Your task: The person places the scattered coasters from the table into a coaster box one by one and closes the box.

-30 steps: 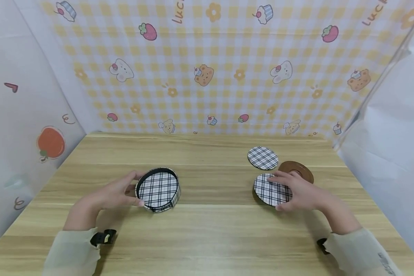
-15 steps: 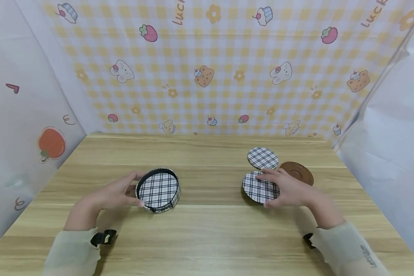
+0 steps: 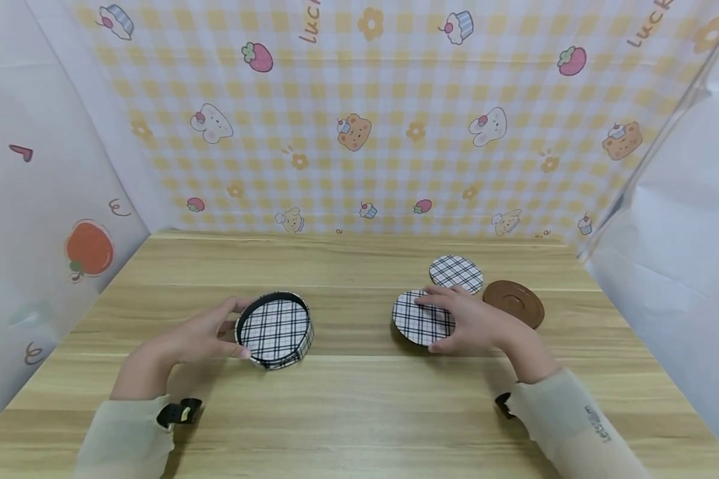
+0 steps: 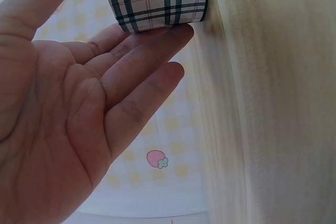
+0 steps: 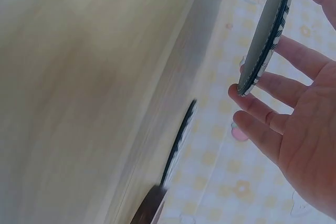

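This looks like a small screened-off booth around a pale wood-grain desk (image 3: 347, 412); whether it stands in a home, a studio or an office cannot be told. Along the desk's far edge hangs a yellow-and-white checked sheet printed with cartoon bears, strawberries and cupcakes (image 3: 389, 166), cheerful as nursery decoration. A smooth white sheet with scattered coloured prints (image 3: 42, 199) closes off the left edge. A plain, creased white sheet (image 3: 683, 219) flanks the right edge, meeting the checked one near the far right corner.
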Tool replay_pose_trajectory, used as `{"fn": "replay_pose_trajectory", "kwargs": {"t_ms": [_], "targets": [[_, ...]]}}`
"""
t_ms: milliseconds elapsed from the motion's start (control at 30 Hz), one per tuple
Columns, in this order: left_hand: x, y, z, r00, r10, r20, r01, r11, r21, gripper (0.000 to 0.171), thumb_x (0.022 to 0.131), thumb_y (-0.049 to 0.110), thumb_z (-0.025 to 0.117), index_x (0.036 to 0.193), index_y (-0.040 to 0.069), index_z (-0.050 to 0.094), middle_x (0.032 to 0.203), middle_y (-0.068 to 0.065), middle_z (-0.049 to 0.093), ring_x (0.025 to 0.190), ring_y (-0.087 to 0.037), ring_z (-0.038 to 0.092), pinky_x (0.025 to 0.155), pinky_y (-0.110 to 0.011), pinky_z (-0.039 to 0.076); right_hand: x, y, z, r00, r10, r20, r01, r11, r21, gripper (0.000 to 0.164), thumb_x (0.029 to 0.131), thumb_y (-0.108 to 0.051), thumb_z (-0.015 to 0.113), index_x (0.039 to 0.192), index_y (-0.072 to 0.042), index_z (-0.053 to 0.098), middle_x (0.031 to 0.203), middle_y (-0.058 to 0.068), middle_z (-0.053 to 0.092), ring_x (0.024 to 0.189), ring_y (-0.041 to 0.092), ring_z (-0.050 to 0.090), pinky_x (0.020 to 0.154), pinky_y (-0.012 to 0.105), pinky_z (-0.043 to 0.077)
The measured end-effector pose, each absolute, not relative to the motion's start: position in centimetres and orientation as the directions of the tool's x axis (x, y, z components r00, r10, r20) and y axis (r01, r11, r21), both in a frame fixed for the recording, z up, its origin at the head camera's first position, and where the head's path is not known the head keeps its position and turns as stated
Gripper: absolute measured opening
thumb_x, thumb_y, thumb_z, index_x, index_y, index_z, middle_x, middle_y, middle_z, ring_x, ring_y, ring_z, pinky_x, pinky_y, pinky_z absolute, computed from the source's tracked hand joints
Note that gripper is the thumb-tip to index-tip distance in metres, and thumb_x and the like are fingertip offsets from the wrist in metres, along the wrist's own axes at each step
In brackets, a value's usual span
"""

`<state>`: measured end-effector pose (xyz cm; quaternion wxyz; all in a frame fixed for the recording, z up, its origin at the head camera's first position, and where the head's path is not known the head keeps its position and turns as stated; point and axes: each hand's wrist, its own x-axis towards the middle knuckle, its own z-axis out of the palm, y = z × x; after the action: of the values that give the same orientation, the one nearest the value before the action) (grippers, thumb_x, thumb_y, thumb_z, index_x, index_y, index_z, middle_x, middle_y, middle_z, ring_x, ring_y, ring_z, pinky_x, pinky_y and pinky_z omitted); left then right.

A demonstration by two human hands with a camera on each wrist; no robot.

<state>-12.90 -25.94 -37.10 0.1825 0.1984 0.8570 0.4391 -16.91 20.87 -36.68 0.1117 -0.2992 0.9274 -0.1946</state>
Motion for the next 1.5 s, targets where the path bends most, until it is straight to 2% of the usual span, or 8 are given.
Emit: {"fn": "replay_pose_trajectory", "kwargs": {"t_ms": [167,400,533,900,1500], "targets": [[-12.9,-26.0,-37.1,-0.854,0.5,-0.14,0.178,0.536,0.825,0.08,0.083,0.013,0.079,0.143,-0.008,0.03,0.147,-0.033,0.038,0.133,-0.057,0.043,0.103,-0.054,0.05,-17.6,19.2,-36.7,-0.768,-0.635,-0.083,-0.545,0.716,-0.436,0.08,0.078,-0.039,0.082,0.147,-0.015,0.049,0.158,0.02,0.035,0.145,0.055,0.022,0.111,0.069,0.033],[-12.9,-26.1,-37.1,-0.853,0.502,-0.14,0.18,0.536,0.825,0.081,0.083,0.013,0.079,0.143,-0.008,0.029,0.148,-0.034,0.036,0.134,-0.059,0.039,0.103,-0.054,0.05,-18.3,16.5,-37.0,-0.742,-0.663,-0.1,-0.579,0.708,-0.404,0.081,0.079,-0.047,0.08,0.148,-0.02,0.048,0.159,0.014,0.035,0.144,0.042,0.032,0.111,0.061,0.038],[-12.9,-26.1,-37.1,-0.848,0.513,-0.136,0.181,0.521,0.834,0.081,0.083,0.013,0.079,0.143,-0.009,0.028,0.148,-0.034,0.036,0.133,-0.059,0.04,0.102,-0.052,0.052,-18.3,15.1,-36.9,-0.723,-0.681,-0.111,-0.596,0.697,-0.399,0.082,0.079,-0.048,0.079,0.149,-0.021,0.047,0.16,0.012,0.035,0.142,0.04,0.035,0.108,0.059,0.042],[-12.8,-26.0,-37.0,-0.848,0.511,-0.138,0.18,0.523,0.833,0.082,0.083,0.014,0.079,0.143,-0.01,0.028,0.147,-0.034,0.037,0.133,-0.059,0.04,0.101,-0.049,0.052,-18.0,11.6,-36.6,-0.676,-0.732,-0.089,-0.621,0.63,-0.466,0.08,0.079,-0.04,0.081,0.148,-0.017,0.047,0.16,0.015,0.031,0.138,0.035,0.034,0.108,0.055,0.043],[-12.8,-26.1,-37.2,-0.853,0.502,-0.139,0.174,0.525,0.833,0.082,0.084,0.015,0.079,0.144,-0.007,0.028,0.15,-0.033,0.033,0.136,-0.059,0.037,0.104,-0.055,0.049,-17.6,7.3,-36.3,-0.639,-0.766,-0.072,-0.655,0.591,-0.471,0.081,0.08,-0.044,0.08,0.15,-0.023,0.045,0.164,0.009,0.027,0.142,0.031,0.031,0.111,0.049,0.043]]}}
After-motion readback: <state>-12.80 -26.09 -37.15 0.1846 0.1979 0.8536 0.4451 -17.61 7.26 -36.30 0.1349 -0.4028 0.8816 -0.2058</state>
